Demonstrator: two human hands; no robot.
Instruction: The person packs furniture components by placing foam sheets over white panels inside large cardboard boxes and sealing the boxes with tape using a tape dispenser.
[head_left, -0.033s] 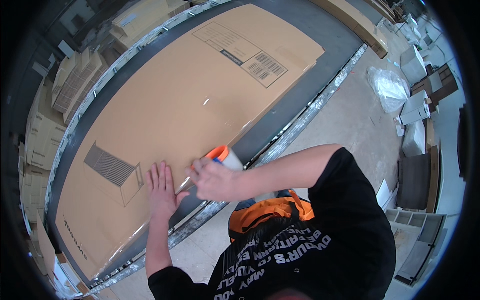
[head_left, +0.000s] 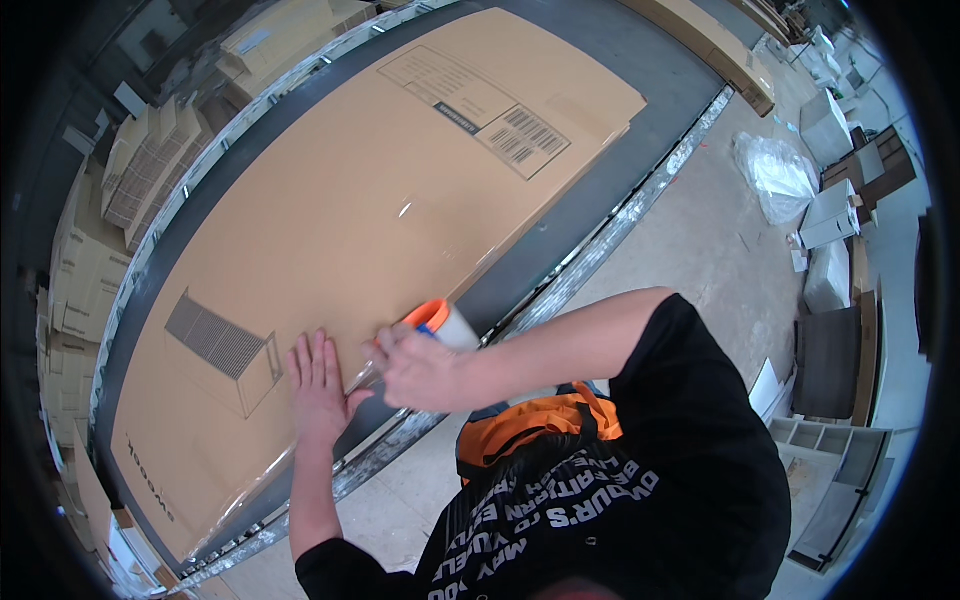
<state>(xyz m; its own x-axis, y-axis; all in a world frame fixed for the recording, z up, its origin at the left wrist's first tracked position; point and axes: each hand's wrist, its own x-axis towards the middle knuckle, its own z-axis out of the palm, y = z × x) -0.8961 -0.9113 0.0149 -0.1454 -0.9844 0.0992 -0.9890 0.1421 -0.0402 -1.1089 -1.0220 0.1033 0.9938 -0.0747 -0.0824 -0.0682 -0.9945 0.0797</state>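
A long, flat cardboard box (head_left: 330, 250) lies in front of me with printed markings on its top. My left hand (head_left: 318, 392) rests palm down on it near the close edge, fingers stretched out and thumb spread. Just to the right, my right hand (head_left: 425, 372) is wrapped round a tape dispenser (head_left: 455, 326) with an orange rim and a pale roll. Clear tape (head_left: 240, 497) runs shiny along the box's near edge to the left of my hands. The dispenser's handle is mostly hidden by my fingers.
The box lies on a dark worktable (head_left: 690, 70) with a worn metal rail (head_left: 600, 245) along its near side. Stacked cartons (head_left: 160, 170) stand beyond the far side. A long carton (head_left: 700, 40) lies at the far right; clear plastic wrap (head_left: 778, 180) is on the floor.
My right hand and the tape dispenser have shifted slightly left and toward me. The box has slid a little to the left. My left hand stays flat on it.
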